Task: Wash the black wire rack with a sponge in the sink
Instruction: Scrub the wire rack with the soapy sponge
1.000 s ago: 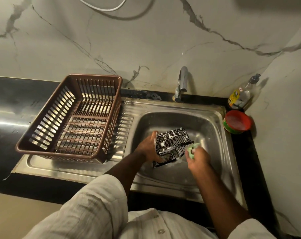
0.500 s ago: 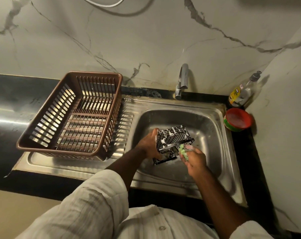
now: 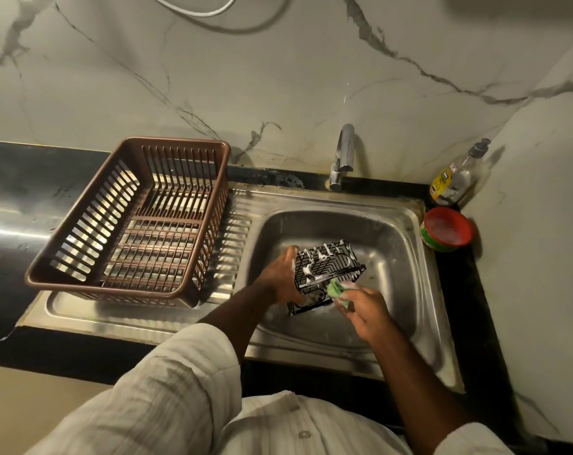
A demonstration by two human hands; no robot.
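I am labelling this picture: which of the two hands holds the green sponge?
The right hand holds the green sponge at the black wire rack; the left hand only grips the rack's left side.

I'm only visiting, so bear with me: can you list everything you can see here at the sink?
wire rack: one, black with white suds, in the sink
sponge: one, green, against the rack's near edge
sink: one, stainless steel, set in the countertop
tap: one, chrome, behind the sink
dish basket: one, brown, on the drainboard, left
soap bottle: one, clear with yellow label, back right corner
tub: one, red and green, whitish contents, right of the sink
cable: one, white, top of the marble wall
countertop: one, black
left hand: holds the rack's left side
right hand: grips the sponge
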